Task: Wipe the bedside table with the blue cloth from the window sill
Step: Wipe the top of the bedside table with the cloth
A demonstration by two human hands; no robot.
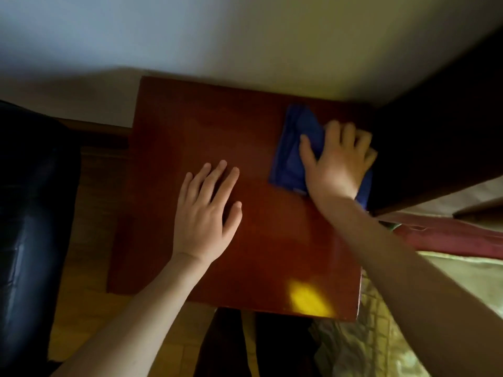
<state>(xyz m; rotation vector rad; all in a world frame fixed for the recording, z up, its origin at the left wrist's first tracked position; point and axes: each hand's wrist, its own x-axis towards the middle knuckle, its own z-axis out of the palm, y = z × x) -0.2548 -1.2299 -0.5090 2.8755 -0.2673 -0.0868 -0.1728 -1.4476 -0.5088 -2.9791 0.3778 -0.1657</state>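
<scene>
Right hand [337, 161]: palm down, fingers curled and pressing on the blue cloth [292, 148], right of centre in the frame; bare forearm runs off to the lower right
Left hand [208, 213]: flat, fingers spread, palm resting on bare wood at the middle of the frame, well apart from the cloth
Blue cloth: soft, folded to a rough rectangle with creases, lying on the far right part of the counter [190, 126], partly covered by the right hand
Counter: square top, reddish-brown polished wood, smooth and glossy, with a yellow patch of light near its lower right corner
Dark, shiny padded furniture at the left edge; dark wooden panel at upper right; quilted, pale greenish bed cover at lower right; plain pale wall above
</scene>
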